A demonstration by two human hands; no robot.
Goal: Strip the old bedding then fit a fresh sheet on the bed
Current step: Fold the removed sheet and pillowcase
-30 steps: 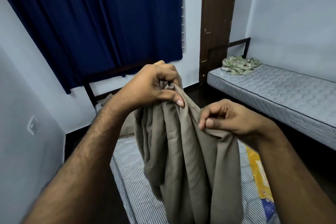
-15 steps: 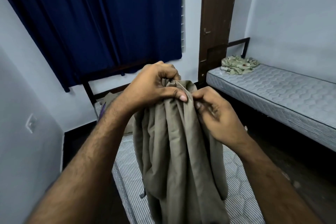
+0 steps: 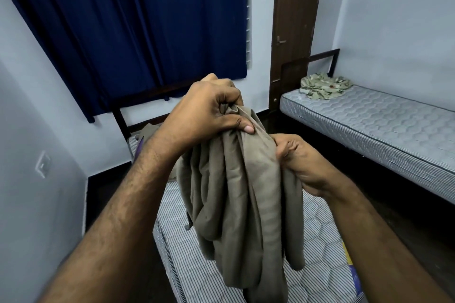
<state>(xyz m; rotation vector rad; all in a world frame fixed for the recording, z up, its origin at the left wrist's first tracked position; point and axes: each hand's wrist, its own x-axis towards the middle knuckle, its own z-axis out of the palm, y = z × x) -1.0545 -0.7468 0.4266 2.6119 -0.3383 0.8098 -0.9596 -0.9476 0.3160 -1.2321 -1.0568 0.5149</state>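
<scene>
The left hand (image 3: 209, 110) grips the top of the brown sheet (image 3: 241, 192). The right hand (image 3: 295, 160) pinches its side, a bit lower. The sheet hangs straight down in a long bunch, over the bare striped bed (image 3: 197, 265).

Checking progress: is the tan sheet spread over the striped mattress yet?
No, the tan sheet hangs bunched from both hands above the bare striped mattress.
</scene>
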